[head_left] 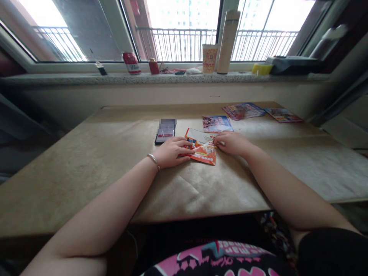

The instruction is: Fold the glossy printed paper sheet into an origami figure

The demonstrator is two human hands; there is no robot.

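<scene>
An orange printed leaflet (pixel 204 156) lies on the table in front of me, with a white panel showing along its far side and a crease or edge running across it. My left hand (pixel 175 151), with a silver bangle at the wrist, rests on the leaflet's left part with its fingers stretched out. At the right edge, my right hand (pixel 230 143) pinches the leaflet between thumb and fingers. A dark phone (pixel 166 131) with a lit screen lies just beyond my left hand. Past my right hand is a blue and pink leaflet (pixel 217 124).
More colourful leaflets (pixel 243 110) are piled at the far right of the beige-covered table (pixel 94 165), with another leaflet (pixel 282 115) beside them. On the windowsill stand a red can (pixel 131 63), a paper cup (pixel 209 58), a tall cylinder (pixel 228 42) and a yellow block (pixel 262 69).
</scene>
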